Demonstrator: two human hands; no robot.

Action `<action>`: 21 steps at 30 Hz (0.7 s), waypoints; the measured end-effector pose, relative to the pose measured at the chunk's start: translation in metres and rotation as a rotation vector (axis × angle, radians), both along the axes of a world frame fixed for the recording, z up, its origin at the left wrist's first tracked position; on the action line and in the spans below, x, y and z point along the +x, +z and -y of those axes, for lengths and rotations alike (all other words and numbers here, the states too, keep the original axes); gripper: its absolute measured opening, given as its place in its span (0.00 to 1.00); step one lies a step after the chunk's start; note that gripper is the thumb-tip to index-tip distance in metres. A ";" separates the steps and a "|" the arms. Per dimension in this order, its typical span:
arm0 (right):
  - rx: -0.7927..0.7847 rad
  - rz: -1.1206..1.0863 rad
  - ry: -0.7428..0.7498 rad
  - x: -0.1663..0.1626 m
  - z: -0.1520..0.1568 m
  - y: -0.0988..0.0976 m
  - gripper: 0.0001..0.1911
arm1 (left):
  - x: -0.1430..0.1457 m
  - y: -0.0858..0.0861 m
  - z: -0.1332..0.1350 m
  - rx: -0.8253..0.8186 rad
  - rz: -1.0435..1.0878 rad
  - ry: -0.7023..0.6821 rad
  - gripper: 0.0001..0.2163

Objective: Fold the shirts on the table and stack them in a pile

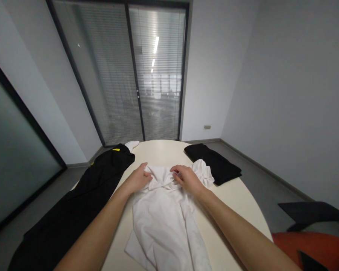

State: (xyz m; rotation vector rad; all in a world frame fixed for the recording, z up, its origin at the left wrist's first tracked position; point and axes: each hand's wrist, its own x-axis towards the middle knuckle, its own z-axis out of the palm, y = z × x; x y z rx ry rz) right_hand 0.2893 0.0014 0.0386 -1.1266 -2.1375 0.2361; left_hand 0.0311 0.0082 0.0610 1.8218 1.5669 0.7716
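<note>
A crumpled white shirt (164,222) lies lengthwise on the table in front of me, its far end bunched into folds. My left hand (139,178) grips the far left corner of the cloth, thumb and fingers closed on it. At the far right part, my right hand (188,178) has its fingers curled and pinching the fabric. A wrinkled bunch of white cloth sticks out beyond the right hand, touching or close to a folded black garment (214,162). Whether that bunch belongs to the same shirt is hard to see.
A black garment with yellow marks (93,188) drapes over the left side of the round cream table (161,147). A small white cloth (132,145) lies at its far end. An orange chair with black armrests (313,248) stands at the right. Glass panels with blinds (158,113) are behind.
</note>
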 end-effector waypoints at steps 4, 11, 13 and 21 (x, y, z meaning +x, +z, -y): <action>-0.018 -0.004 -0.027 0.000 0.001 0.000 0.10 | 0.002 0.000 0.001 0.030 -0.004 -0.028 0.35; -0.038 0.012 -0.004 -0.003 0.005 0.004 0.16 | 0.006 -0.004 0.005 0.067 -0.045 -0.071 0.30; -0.041 0.018 0.003 -0.003 0.005 0.005 0.17 | 0.007 -0.003 0.005 0.083 -0.079 -0.077 0.27; -0.035 0.026 0.016 -0.002 0.001 0.000 0.19 | 0.010 0.007 0.004 0.164 -0.192 0.006 0.14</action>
